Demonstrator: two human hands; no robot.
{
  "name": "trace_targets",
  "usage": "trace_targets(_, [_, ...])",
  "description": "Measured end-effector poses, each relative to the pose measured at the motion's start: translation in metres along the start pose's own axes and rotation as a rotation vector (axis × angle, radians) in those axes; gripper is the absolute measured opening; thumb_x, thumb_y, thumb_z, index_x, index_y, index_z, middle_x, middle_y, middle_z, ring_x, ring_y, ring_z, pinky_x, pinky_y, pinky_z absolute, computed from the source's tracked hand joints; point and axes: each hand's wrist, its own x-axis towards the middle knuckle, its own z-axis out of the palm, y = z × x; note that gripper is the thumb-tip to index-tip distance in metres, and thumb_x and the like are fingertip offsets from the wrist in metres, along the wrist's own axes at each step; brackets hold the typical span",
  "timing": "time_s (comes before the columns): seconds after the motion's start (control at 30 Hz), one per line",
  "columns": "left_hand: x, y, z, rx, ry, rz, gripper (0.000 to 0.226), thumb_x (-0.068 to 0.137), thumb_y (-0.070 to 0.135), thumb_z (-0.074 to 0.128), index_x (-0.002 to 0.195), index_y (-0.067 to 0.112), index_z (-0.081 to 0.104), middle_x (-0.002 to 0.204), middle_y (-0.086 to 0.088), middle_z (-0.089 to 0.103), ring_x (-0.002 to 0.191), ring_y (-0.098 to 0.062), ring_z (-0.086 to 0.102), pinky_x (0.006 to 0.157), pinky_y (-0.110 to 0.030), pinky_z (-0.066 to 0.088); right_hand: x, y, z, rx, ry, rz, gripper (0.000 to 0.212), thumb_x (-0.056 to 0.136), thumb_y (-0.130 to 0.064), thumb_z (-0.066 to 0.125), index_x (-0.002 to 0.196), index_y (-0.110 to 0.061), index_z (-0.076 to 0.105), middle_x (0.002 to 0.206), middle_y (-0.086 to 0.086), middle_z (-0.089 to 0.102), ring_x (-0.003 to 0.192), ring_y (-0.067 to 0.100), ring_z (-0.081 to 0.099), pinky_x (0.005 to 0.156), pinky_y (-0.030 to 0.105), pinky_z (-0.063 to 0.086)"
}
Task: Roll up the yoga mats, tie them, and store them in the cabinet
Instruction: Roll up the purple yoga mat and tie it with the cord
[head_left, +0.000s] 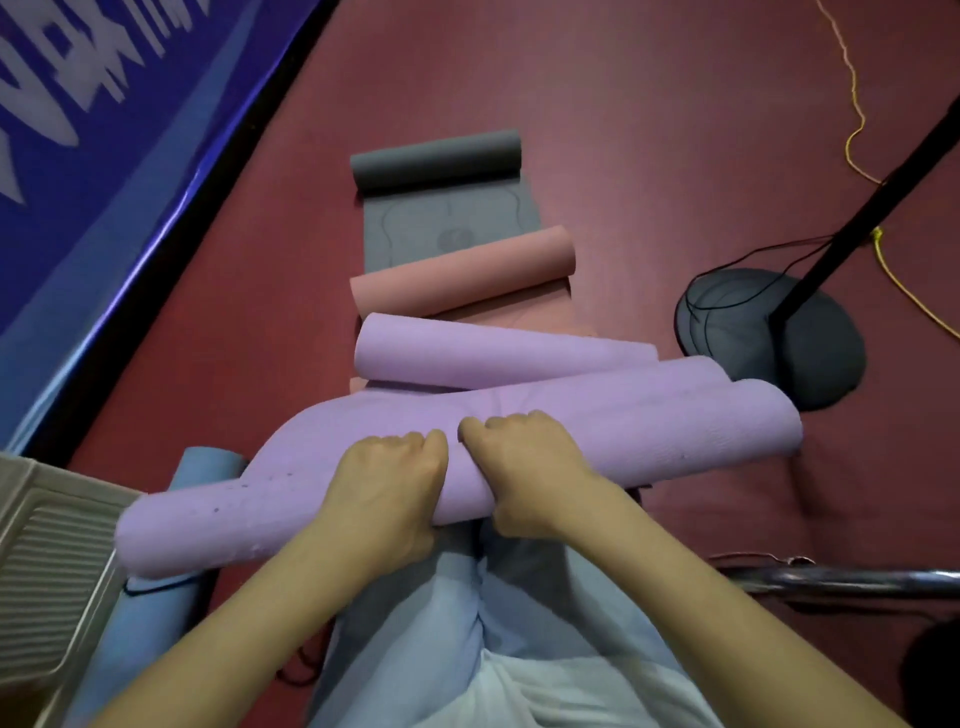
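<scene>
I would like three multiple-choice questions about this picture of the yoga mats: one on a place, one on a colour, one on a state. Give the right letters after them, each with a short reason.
1. Where does the grey mat lie, seen from the person?
A. farthest away
B. across the lap
C. inside the cabinet

2. What colour is the mat that both hands hold?
A. blue
B. purple
C. pink

3. In what state is the pink mat?
A. fully flat
B. partly rolled, a flat part still showing
C. rolled and tied with a cord

Answers:
1. A: it lies beyond the pink mat and the far purple roll on the red floor.
2. B: the left hand and the right hand grip the purple mat across the lap.
3. B: a flat strip shows below its roll, and no cord is seen on it.
</scene>
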Motion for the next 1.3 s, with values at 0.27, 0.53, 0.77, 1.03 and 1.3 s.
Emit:
trace_targets(0.27, [-0.052,0.043,0.021,-0.123,0.104,0.029,0.053,0.023,0.018,0.076,0.072,0.015,0.056,0.058,-0.005,0.049,0.043,-0.028,0.046,0.047,-0.031,0.028,-0.062,-0.018,0.042,-0.004,0.111,-0.024,0.063,0.034,-0.018,0.076,0.094,-0.02,0.055,0.074,-0.001,0.055,0.06,0.024,0.053,0.059,0.033,0.026])
trace_targets(0.53, [-0.015,0.016,-0.002,-0.239,-0.318,-0.039,0.055,0.063,0.051,0.077,0.091,0.024,0.038,0.092,0.002,0.062,0.079,-0.026,0.056,0.063,-0.035,0.036,-0.051,-0.007,0.056,-0.041,0.243,-0.015,0.076,0.049,-0.033,0.082,0.119,-0.014,0.059,0.1,0.003,0.062,0.087,0.031,0.059,0.078,0.042,0.047])
trace_targets(0.77, [0.003,0.001,0.001,-0.408,-0.453,-0.068,0.059,0.051,0.053,0.086,0.096,0.028,0.058,0.089,0.008,0.063,0.081,-0.018,0.058,0.069,-0.034,0.052,-0.021,-0.005,0.04,-0.163,0.037,0.026,0.06,0.038,-0.033,0.08,0.089,-0.021,0.052,0.073,-0.003,0.056,0.062,0.025,0.056,0.06,0.033,0.026])
trace_targets(1.03, [-0.001,-0.005,0.016,-0.526,-0.387,-0.167,0.074,0.043,0.065,0.08,0.107,0.038,0.054,0.093,0.016,0.064,0.086,-0.015,0.06,0.072,-0.034,0.051,0.003,0.001,0.014,-0.122,-0.173,-0.072,0.069,0.058,-0.05,0.084,0.108,-0.023,0.045,0.092,-0.004,0.063,0.077,0.024,0.062,0.07,0.035,0.046])
trace_targets(1.3, [0.001,-0.009,0.02,-0.619,-0.234,-0.143,0.078,0.042,0.068,0.076,0.112,0.038,0.061,0.119,0.021,0.047,0.101,-0.008,0.052,0.086,-0.032,0.049,0.021,0.01,-0.003,-0.01,-0.42,-0.01,0.074,0.054,-0.042,0.087,0.117,-0.025,0.05,0.097,-0.005,0.065,0.08,0.021,0.06,0.066,0.033,0.048])
